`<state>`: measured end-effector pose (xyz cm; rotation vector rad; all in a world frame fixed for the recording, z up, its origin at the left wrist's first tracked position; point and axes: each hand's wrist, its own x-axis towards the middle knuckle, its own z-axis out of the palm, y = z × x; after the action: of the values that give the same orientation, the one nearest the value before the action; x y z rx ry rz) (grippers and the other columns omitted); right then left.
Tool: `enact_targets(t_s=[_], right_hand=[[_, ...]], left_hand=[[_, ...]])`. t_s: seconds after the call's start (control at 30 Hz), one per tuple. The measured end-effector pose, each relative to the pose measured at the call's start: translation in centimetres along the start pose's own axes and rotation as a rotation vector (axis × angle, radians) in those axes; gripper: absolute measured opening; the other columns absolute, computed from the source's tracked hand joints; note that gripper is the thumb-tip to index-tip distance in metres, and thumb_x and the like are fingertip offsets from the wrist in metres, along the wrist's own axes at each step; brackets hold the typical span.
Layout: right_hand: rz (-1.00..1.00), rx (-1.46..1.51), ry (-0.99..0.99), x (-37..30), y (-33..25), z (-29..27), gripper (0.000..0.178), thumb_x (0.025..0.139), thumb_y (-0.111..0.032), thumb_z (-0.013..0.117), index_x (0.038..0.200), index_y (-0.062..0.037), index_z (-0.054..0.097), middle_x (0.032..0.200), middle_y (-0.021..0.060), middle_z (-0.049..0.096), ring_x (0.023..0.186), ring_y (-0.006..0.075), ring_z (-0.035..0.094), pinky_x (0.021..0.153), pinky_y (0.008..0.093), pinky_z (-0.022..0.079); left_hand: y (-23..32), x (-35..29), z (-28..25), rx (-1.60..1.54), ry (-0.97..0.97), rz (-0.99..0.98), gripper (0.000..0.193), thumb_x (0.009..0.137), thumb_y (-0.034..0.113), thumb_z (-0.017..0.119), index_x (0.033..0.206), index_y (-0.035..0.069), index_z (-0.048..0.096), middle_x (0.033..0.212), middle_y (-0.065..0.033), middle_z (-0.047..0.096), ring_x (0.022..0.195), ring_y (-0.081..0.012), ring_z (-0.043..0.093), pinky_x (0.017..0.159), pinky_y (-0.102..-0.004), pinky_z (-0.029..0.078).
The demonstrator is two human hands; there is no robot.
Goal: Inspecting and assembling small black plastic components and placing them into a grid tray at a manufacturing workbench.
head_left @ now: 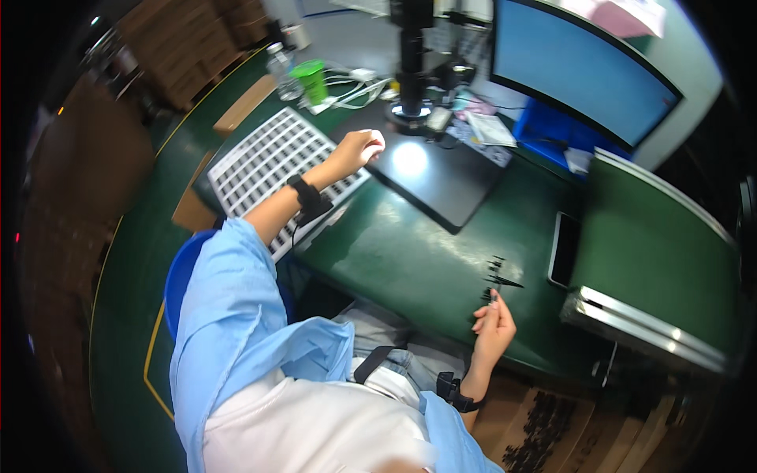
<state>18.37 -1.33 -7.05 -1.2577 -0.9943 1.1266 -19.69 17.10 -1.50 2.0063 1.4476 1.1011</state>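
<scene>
While the right hand (494,327) pinches the black part (497,279) at lower right of centre, the left hand (361,151), upper centre, is curled, can't tell if holding. Part looks light, stiff, maybe fragile; hold one end.

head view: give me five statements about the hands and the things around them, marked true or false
1. The right hand holds a black branched piece. True.
2. The left hand grips the green cup. False: the green cup stands apart from that hand, near a clear bottle.
3. A black strap sits at the left wrist. True.
4. The monitor shows a plain red screen. False: its screen is blue.
5. The white gridded tray lies on the person's right. False: it lies on the left.
</scene>
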Motion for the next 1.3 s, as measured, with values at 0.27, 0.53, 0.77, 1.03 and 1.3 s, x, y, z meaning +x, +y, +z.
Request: enact_targets(t_s=[0.27, 0.53, 0.77, 1.03, 1.3], right_hand=[[0.047, -0.104, -0.029, -0.1, -0.9, 0.6, 0.029, 0.093, -0.014, 0.044, 0.111, 0.0040, 0.057, 0.060, -0.0005, 0.048, 0.045, 0.0014, 0.036, 0.042, 0.0157, 0.029], [0.070, -0.172, 0.002, 0.3, -0.7, 0.9, 0.022, 0.092, -0.013, 0.045, 0.100, 0.0021, 0.060, 0.058, -0.0004, 0.048, 0.043, 0.0016, 0.036, 0.040, 0.0160, 0.027], [0.074, -0.203, 0.009, 0.5, -0.6, 1.1, 0.022, 0.092, -0.013, 0.045, 0.096, 0.0026, 0.060, 0.058, -0.0004, 0.048, 0.043, 0.0015, 0.035, 0.040, 0.0161, 0.026], [0.069, -0.235, 0.029, 0.5, -0.5, 1.5, 0.022, 0.092, -0.014, 0.045, 0.095, 0.0022, 0.060, 0.057, -0.0005, 0.048, 0.042, 0.0015, 0.035, 0.039, 0.0162, 0.026], [0.049, -0.275, 0.027, 0.5, -0.3, 1.4, 0.022, 0.093, -0.014, 0.045, 0.095, 0.0020, 0.059, 0.057, -0.0009, 0.047, 0.042, 0.0014, 0.034, 0.039, 0.0162, 0.025]], left_hand=[[-6.7, -8.7, -14.7, 0.267, 0.374, -0.244, 0.011, 0.072, -0.002, 0.059, 0.083, -0.002, 0.059, 0.073, -0.0083, 0.061, 0.065, -0.0142, 0.060, 0.060, -0.0256, 0.048], [-12.9, -14.1, -25.2, 0.659, 0.431, -0.567, 0.013, 0.067, 0.006, 0.069, 0.072, -0.001, 0.060, 0.068, -0.0145, 0.061, 0.065, -0.0246, 0.062, 0.062, -0.0325, 0.048], [-17.3, -14.0, -25.9, 0.678, 0.465, -0.568, 0.009, 0.069, 0.008, 0.065, 0.076, 0.001, 0.062, 0.073, -0.0159, 0.062, 0.072, -0.0293, 0.062, 0.066, -0.0358, 0.048], [-19.2, -13.7, -24.5, 0.735, 0.596, -0.613, 0.009, 0.070, 0.009, 0.061, 0.076, 0.003, 0.062, 0.079, -0.0167, 0.062, 0.078, -0.0327, 0.060, 0.069, -0.0397, 0.048], [-20.3, -14.0, -25.1, 0.776, 0.536, -0.524, 0.008, 0.068, 0.006, 0.064, 0.071, 0.000, 0.061, 0.076, -0.0182, 0.061, 0.075, -0.0329, 0.059, 0.068, -0.0395, 0.047]])
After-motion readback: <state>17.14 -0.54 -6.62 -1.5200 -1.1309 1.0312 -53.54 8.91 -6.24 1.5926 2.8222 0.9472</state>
